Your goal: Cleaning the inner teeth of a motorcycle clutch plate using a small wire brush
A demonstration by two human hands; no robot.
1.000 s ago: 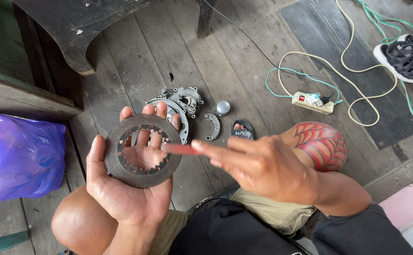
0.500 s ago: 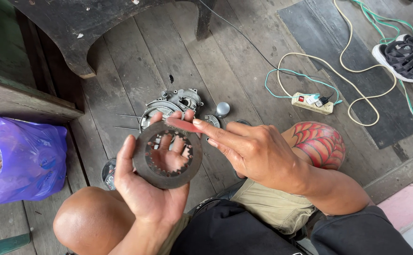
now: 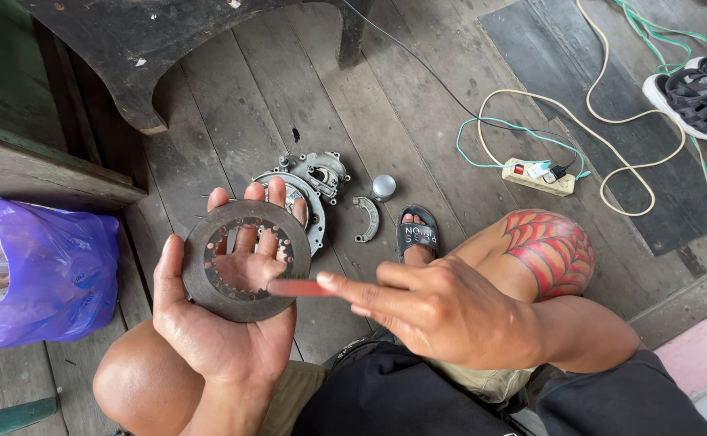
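Fingers (image 3: 250,211) of my left hand (image 3: 216,323) are spread flat behind the toothed metal ring (image 3: 200,266), which lies in the open palm, the thumb hooked over its left rim. Compared with half a second ago, I see the ring lower and turned more face-on to the camera, and my right hand (image 3: 450,315) has dropped from the ring's top edge to its lower right edge. That hand now pinches a thin red stick (image 3: 297,287) between thumb and forefinger, tip touching the ring's inner teeth, so I judge the checking has moved along the ring. My left wrist is bent back above the knee; the right forearm crosses in from the right. Engine parts (image 3: 317,173) lie on the plank floor (image 3: 418,105) beyond.
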